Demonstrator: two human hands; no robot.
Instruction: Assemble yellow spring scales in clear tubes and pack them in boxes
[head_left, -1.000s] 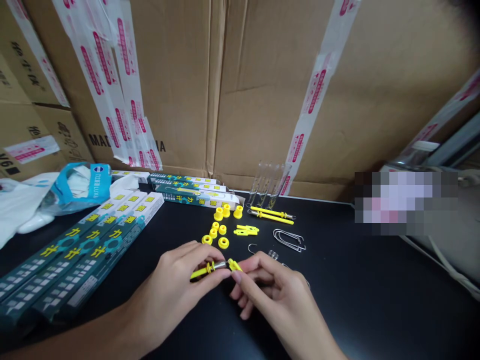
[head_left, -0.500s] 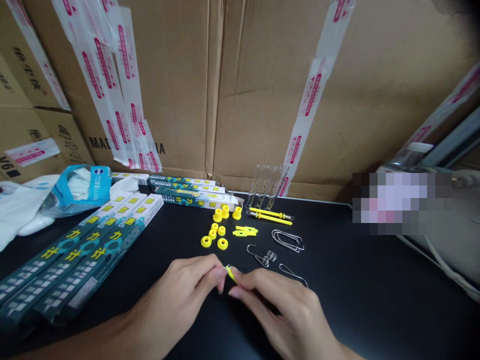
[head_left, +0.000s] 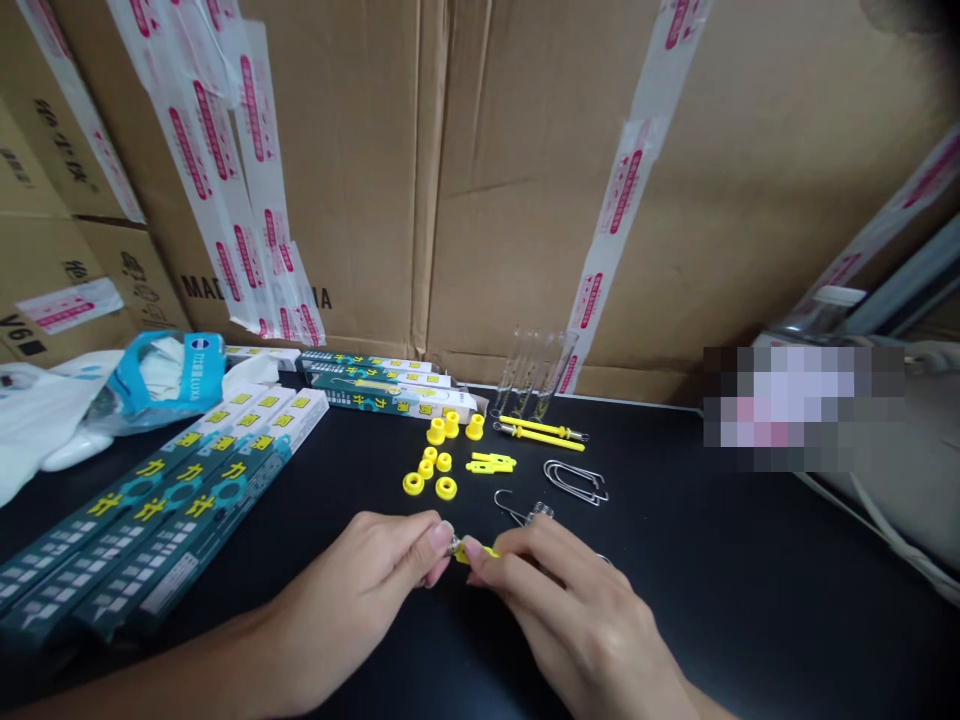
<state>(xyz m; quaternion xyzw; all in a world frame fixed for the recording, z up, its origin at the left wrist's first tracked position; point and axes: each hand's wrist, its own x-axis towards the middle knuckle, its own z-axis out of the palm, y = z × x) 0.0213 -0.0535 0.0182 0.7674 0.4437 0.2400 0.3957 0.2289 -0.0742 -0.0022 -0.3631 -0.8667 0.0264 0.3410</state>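
Between finger and thumb, my left hand pinches a small metal spring, mostly covered by the fingertips. My right hand grips a flat yellow plastic piece, its left end touching or very close to the spring. Just beyond the hands lie a hooked metal wire and small coiled springs, partly hidden behind the right hand. Farther back are yellow flat pieces, several yellow caps and rings, and bent wire loops.
Clear tubes stand upright at the back, with yellow rods lying before them. Long green boxes lie at left, more boxes behind. A blue-white packet rests at far left. Large cardboard walls the table's back.
The yellow piece has turned closer to level, and its end now meets the metal spring at the left fingertips. My right hand has shifted slightly, covering more of the wire loop behind it.
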